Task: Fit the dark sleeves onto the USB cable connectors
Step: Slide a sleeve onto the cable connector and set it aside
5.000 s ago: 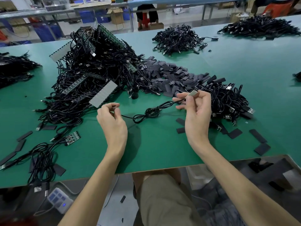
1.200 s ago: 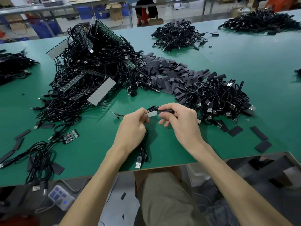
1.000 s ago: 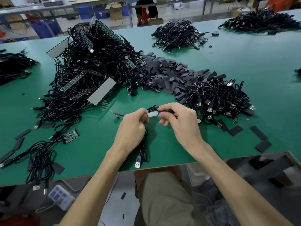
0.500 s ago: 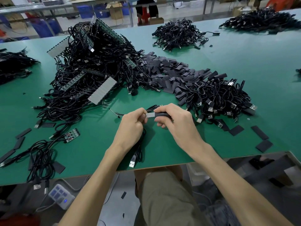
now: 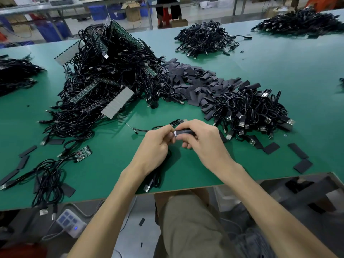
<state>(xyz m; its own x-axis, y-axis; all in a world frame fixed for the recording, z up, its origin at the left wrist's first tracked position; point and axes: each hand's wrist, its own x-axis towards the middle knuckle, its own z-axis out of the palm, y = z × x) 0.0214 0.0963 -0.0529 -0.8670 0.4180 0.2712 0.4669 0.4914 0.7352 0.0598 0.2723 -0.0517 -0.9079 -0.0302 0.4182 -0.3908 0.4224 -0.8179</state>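
Green table; left grip pinches one connector, right grip curled round one dark sleeve.

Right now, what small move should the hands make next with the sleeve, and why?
Probably the right hand should push the dark sleeve a little further toward the left hand, because a short bright piece of the plug shows uncovered between them.

green table, black cables, dark sleeves
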